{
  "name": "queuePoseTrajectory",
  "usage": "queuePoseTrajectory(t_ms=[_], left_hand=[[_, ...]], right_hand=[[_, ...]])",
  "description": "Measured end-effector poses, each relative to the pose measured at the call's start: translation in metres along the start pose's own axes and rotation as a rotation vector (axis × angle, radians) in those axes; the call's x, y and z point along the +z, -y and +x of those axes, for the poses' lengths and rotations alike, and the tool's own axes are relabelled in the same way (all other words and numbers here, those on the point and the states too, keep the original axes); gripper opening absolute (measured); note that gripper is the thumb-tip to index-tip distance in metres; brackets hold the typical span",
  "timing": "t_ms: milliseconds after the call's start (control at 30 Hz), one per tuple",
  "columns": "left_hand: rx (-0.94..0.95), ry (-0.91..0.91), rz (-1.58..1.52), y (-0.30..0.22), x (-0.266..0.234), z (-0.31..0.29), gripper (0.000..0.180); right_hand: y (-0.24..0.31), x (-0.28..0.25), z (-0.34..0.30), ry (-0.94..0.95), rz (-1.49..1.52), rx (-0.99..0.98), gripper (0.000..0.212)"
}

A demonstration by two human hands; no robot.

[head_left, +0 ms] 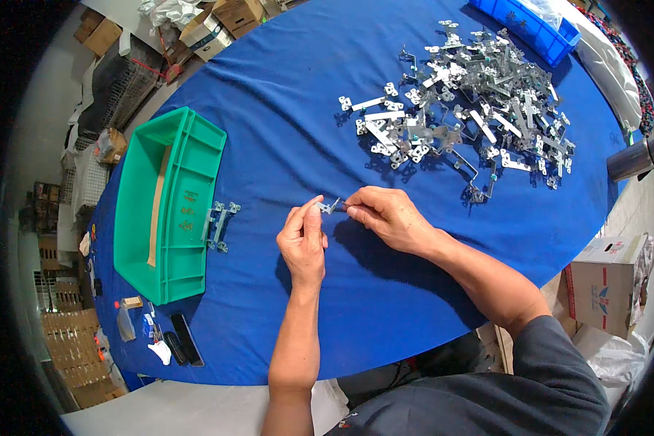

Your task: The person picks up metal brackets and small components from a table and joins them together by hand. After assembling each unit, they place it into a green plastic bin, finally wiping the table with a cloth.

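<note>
Above the middle of the blue cloth, my left hand (303,240) pinches a small silvery metal bracket (328,208) between thumb and fingers. My right hand (389,216) meets it from the other side, its thumb and forefinger closed at the bracket's right end; whether they grip the bracket or a tiny part is too small to tell. Left of my hands, a few similar metal brackets (220,227) lie beside the green plastic bin (196,172). A large heap of the same kind of metal brackets (479,102) spreads over the far right of the table.
A blue bin (530,33) stands behind the heap, and a steel flask (636,158) lies at the right edge. Near the front left are a phone (187,338) and a clear bottle (126,323). A cardboard box (607,283) sits at lower right beyond the blue tablecloth (283,131).
</note>
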State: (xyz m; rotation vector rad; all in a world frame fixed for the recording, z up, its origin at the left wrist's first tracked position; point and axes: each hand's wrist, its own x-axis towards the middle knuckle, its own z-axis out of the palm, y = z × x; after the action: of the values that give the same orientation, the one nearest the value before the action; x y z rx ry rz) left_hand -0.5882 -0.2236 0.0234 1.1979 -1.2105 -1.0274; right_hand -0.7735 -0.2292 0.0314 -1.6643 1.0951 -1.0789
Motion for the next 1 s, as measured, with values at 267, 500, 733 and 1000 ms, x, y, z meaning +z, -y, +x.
queuePoseTrajectory(t_ms=[267, 500, 733, 1000], left_hand=[[-0.099, 0.052, -0.095, 0.003, -0.003, 0.0, 0.02], [0.109, 0.072, 0.113, -0.003, -0.001, 0.0, 0.015], [0.127, 0.096, 0.152, 0.0, 0.0, -0.003, 0.016], [0.227, 0.166, 0.272, -0.007, 0.002, -0.003, 0.016]], right_hand=[[0.002, -0.002, 0.001, 0.017, -0.024, -0.009, 0.017], [-0.001, -0.004, 0.001, 0.008, -0.051, 0.014, 0.015], [-0.001, -0.007, 0.003, 0.093, 0.318, 0.264, 0.02], [-0.008, -0.007, 0.004, 0.078, 0.305, 0.183, 0.024]])
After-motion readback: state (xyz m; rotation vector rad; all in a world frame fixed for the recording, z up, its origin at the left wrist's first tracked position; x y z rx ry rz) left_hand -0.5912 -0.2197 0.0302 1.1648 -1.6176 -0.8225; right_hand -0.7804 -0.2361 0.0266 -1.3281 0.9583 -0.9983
